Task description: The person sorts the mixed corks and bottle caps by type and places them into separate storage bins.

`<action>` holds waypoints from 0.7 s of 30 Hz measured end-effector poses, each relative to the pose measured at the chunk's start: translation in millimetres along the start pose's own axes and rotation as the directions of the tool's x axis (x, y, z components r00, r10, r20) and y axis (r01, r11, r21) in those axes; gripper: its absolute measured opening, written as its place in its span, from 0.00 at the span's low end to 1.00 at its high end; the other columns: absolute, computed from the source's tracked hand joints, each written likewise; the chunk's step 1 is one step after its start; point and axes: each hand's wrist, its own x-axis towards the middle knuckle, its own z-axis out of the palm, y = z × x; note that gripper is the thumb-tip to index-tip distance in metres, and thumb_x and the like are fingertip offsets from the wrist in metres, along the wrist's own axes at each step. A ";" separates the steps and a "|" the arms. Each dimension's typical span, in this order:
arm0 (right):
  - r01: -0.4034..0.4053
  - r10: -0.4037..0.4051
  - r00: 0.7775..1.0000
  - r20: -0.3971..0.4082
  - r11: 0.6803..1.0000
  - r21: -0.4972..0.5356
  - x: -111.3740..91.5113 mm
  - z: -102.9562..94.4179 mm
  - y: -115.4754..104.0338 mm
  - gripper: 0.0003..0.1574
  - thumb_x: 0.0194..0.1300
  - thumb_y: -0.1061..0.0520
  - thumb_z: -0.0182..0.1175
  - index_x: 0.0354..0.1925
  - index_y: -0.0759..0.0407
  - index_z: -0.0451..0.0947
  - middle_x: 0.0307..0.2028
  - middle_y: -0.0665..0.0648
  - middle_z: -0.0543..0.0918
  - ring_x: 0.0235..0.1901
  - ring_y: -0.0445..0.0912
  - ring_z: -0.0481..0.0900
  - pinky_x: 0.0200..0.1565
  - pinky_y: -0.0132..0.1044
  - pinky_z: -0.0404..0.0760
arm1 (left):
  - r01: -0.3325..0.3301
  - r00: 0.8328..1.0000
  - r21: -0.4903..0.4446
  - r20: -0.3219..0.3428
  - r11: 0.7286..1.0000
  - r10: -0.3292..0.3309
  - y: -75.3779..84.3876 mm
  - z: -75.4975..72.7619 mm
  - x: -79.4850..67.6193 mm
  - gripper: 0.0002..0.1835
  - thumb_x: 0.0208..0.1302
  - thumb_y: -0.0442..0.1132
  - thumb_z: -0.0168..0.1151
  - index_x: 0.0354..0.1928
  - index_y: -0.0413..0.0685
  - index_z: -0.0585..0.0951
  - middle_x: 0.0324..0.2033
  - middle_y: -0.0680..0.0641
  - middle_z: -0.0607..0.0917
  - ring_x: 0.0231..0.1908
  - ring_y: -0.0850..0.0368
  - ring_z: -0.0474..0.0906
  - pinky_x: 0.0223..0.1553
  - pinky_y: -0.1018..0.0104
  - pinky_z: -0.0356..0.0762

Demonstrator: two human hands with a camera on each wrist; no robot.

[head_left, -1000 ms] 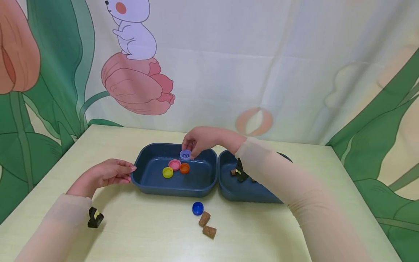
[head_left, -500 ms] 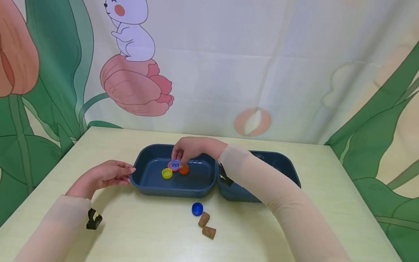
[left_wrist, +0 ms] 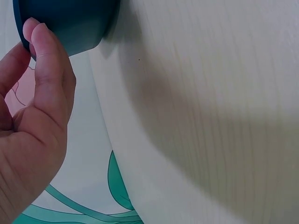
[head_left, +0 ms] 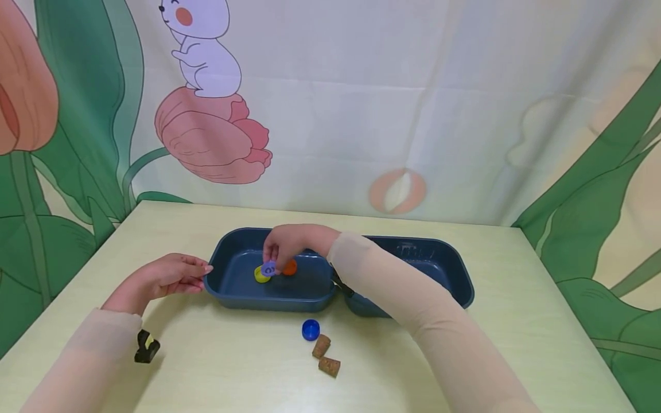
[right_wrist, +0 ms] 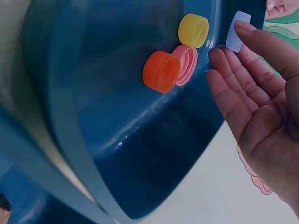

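Note:
My right hand (head_left: pixel 289 244) is over the left dark blue tray (head_left: pixel 279 304). Between thumb and fingers it pinches a pale purple bottle cap (head_left: pixel 269 268), also plain in the right wrist view. Inside that tray lie a yellow bottle cap (right_wrist: pixel 193 31), a pink bottle cap (right_wrist: pixel 188 65) and an orange bottle cap (right_wrist: pixel 161 72); the orange one touches the pink one. The pink cap is hidden behind the right hand in the head view. At the tray's left end, my left hand (head_left: pixel 175 272) holds the rim between thumb and fingers.
A second dark blue tray (head_left: pixel 462 281) stands against the first on the right, partly covered by the right sleeve. In front of the trays, a blue bottle cap (head_left: pixel 311 330) and two corks, an upper cork (head_left: pixel 321 346) and a lower cork (head_left: pixel 329 366), lie on the table.
The right hand has carried the purple bottle cap leftward and toward the near side, past the pink cap to the yellow one. My left hand has stayed at the tray's rim.

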 end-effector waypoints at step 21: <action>-0.069 0.073 0.996 0.060 0.995 -0.065 18.2 10.8 -4.6 0.16 0.67 0.58 0.69 0.52 0.58 0.82 0.47 0.54 0.83 0.40 0.41 0.74 0.42 0.26 0.79 | -0.021 0.999 -0.021 0.026 1.000 0.022 -0.2 -0.8 -2.7 0.08 0.78 0.38 0.53 0.47 0.42 0.78 0.27 0.55 0.84 0.29 0.65 0.82 0.39 0.74 0.87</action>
